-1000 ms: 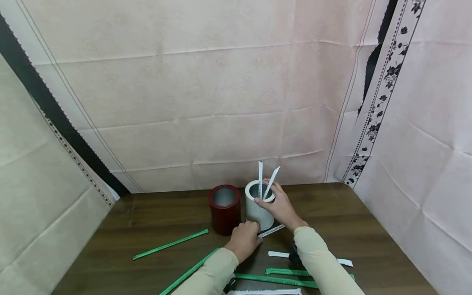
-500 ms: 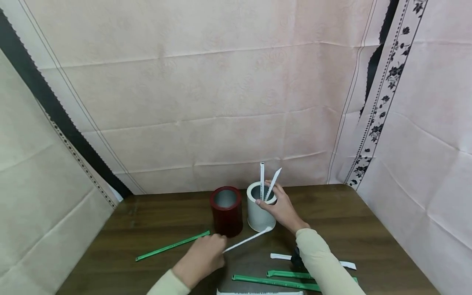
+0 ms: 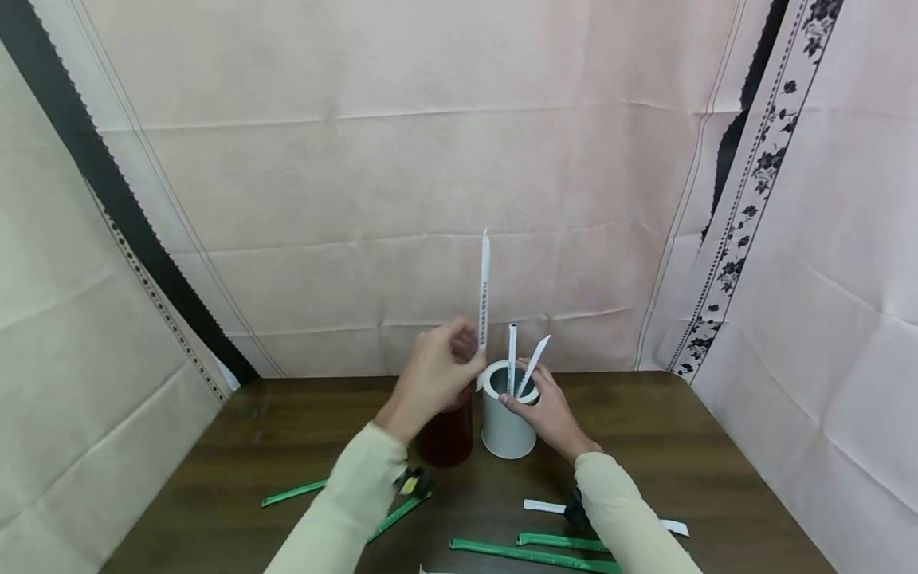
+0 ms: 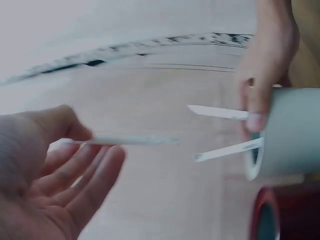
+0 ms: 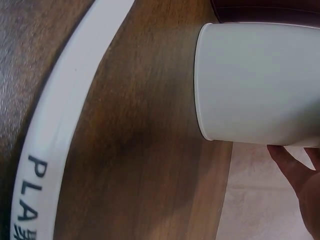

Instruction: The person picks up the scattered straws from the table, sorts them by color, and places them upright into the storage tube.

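Note:
My left hand (image 3: 433,375) pinches a white paper-wrapped straw (image 3: 484,287) between thumb and fingers, holding it upright beside the rim of the white cup (image 3: 508,430). In the left wrist view that straw (image 4: 135,140) points toward the cup's mouth, apart from it. Two more white wrapped straws (image 3: 511,355) stand in the white cup, one upright and one leaning right. My right hand (image 3: 548,414) grips this cup at its rim, thumb in front and fingers behind. A dark red cup (image 3: 448,438) stands to its left, its top mostly hidden by my left hand.
Several green wrapped straws lie on the wooden table (image 3: 624,414): one far left (image 3: 290,494), another by my left forearm (image 3: 402,514), more in front (image 3: 531,556). A white printed straw (image 3: 545,506) passes beneath my right wrist. Pale cloth (image 3: 445,175) hangs behind.
My left hand has picked the white straw off the table by the cup, first drawing it left, then raising it upright to the rim. My right hand has kept holding the white cup.

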Action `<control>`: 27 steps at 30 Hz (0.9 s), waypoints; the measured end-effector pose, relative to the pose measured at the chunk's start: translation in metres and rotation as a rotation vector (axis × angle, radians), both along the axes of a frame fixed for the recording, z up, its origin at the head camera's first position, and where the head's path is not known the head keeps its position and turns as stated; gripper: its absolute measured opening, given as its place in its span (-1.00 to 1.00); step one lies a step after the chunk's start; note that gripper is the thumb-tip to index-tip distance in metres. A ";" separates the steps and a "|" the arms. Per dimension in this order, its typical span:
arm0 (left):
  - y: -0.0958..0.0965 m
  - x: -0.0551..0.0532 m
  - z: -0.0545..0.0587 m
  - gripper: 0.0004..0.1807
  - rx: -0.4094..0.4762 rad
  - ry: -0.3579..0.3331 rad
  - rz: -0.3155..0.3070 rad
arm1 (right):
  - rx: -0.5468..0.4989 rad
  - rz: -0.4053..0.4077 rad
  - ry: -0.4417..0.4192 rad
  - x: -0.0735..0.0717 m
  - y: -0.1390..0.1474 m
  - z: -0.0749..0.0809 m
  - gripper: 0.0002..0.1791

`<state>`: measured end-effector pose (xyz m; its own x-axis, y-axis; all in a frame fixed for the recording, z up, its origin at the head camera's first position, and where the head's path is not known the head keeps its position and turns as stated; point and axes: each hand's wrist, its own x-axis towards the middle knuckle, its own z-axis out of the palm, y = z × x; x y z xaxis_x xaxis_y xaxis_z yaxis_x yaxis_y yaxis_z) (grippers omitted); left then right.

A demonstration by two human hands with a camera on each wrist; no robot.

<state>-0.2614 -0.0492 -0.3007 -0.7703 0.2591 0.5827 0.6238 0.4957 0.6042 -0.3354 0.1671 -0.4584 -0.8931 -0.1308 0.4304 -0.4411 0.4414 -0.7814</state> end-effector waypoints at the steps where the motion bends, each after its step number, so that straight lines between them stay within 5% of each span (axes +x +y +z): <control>1: 0.009 -0.013 -0.002 -0.86 0.012 -0.006 0.001 | -0.005 -0.004 0.000 0.001 0.000 -0.001 -0.19; 6: 0.034 -0.063 -0.022 -0.89 -0.077 -0.162 0.069 | -0.023 0.006 -0.013 0.001 -0.003 -0.003 -0.22; 13: 0.046 -0.087 -0.050 -0.87 -0.297 -0.351 0.074 | -0.008 0.015 0.006 -0.002 0.000 -0.001 -0.22; 18: 0.045 -0.077 -0.049 -0.74 -0.311 -0.393 0.077 | 0.004 0.011 -0.013 -0.003 0.002 0.001 -0.20; 22: 0.033 -0.053 -0.039 -0.79 -0.309 -0.328 0.039 | 0.000 0.034 -0.012 -0.003 0.002 0.000 -0.22; 27: 0.019 -0.016 -0.047 -0.95 -0.409 -0.313 -0.210 | -0.006 0.042 0.040 -0.004 0.002 -0.002 -0.25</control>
<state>-0.2771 -0.0304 -0.3475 -0.7976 0.5831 0.1540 0.5565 0.6131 0.5608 -0.3393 0.1693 -0.4600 -0.8692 -0.1649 0.4662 -0.4897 0.4177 -0.7653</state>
